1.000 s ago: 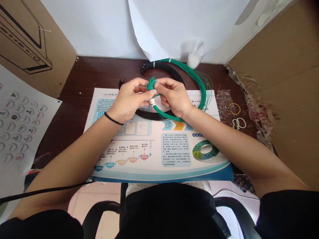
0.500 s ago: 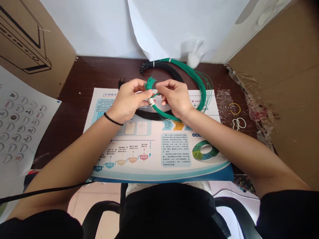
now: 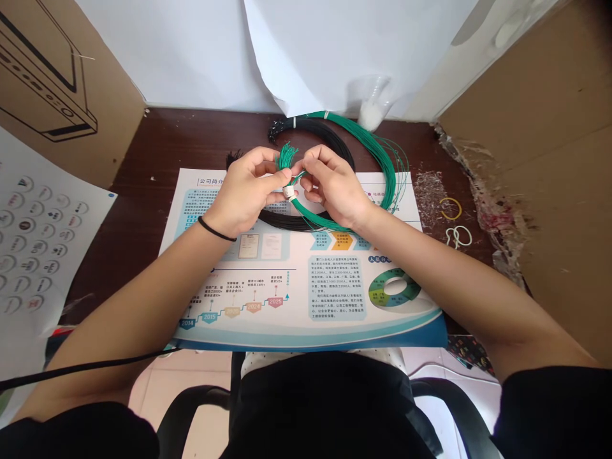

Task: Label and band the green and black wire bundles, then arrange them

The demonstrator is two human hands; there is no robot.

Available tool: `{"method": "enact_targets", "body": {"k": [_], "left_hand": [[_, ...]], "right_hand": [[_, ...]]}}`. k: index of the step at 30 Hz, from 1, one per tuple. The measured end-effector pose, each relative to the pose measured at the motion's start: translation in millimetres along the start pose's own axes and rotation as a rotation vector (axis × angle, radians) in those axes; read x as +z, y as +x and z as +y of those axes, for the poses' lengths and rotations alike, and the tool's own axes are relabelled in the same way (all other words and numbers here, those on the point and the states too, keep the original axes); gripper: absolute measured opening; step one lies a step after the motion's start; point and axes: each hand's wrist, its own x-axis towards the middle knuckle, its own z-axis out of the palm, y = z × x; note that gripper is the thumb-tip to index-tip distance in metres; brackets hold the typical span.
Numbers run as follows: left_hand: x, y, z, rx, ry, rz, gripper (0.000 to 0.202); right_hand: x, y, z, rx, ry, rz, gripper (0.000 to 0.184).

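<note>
A bundle of green wires curves round from the back of the desk, and its fanned end sticks up between my two hands. My left hand is closed on the bundle just below that end, beside a white band wrapped round it. With thumb and fingertips, my right hand pinches a thin strand at the bundle's side, apparently a green wire; its tip is too small to make out. Behind and below the hands lies a bundle of black wires, partly hidden by them.
A printed poster covers the desk under my hands. At the back stands a clear plastic cup with something white in it. Rubber bands lie at right, near the torn edge of a cardboard panel. Another cardboard panel stands at left.
My right hand has shifted slightly and turned its fingertips, with the pinched strand now bent up closer to the bundle's end. My left hand keeps its hold in nearly the same place.
</note>
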Motion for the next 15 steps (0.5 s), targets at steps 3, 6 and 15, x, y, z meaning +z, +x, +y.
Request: {"method": "enact_targets", "body": {"k": [3, 6, 15], "left_hand": [[0.1, 1, -1, 0.02, 0.022, 0.002, 0.014], [-0.6, 2, -3, 0.025, 0.057, 0.01, 0.018], [-1.2, 4, -3, 0.02, 0.073, 0.008, 0.017]], "right_hand": [[-1, 3, 2, 0.033, 0.004, 0.015, 0.031], [-1, 5, 5, 0.05, -0.021, 0.064, 0.025], [0, 6, 10, 0.002, -0.068, 0.11, 0.014]]}}
